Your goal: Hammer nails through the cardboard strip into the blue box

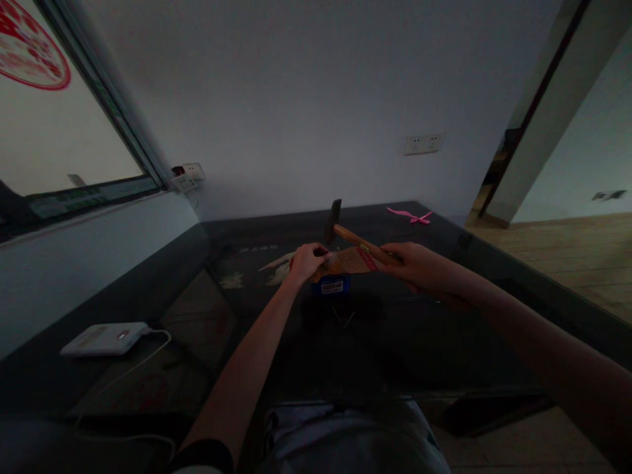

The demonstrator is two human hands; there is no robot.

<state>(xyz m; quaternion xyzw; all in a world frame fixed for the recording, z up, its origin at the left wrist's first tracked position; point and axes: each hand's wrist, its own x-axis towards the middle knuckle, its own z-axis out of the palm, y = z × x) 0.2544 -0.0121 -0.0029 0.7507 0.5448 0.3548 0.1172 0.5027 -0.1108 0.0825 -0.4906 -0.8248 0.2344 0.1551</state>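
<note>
My right hand (pixel 407 260) is wrapped round the wooden handle of a hammer (pixel 356 239), whose dark head is raised to the left. Below the hammer, a flat brown speckled piece (pixel 348 261) with a red band at its right end rests on a blue box (pixel 332 286) with a white label. My left hand (pixel 308 261) is at the left end of the brown piece, thumb and finger pinched together; whatever is between them is too small to make out. Two thin nail-like pins (pixel 349 320) lie on the dark tabletop in front of the box.
The dark glossy table (pixel 276 355) stands against a wall. A pink ribbon-like strip (pixel 419 218) lies at its back right. On the left is a white power bank (pixel 106 339) with a white cable (pixel 138 361). Wall sockets (pixel 423 143) are above the table.
</note>
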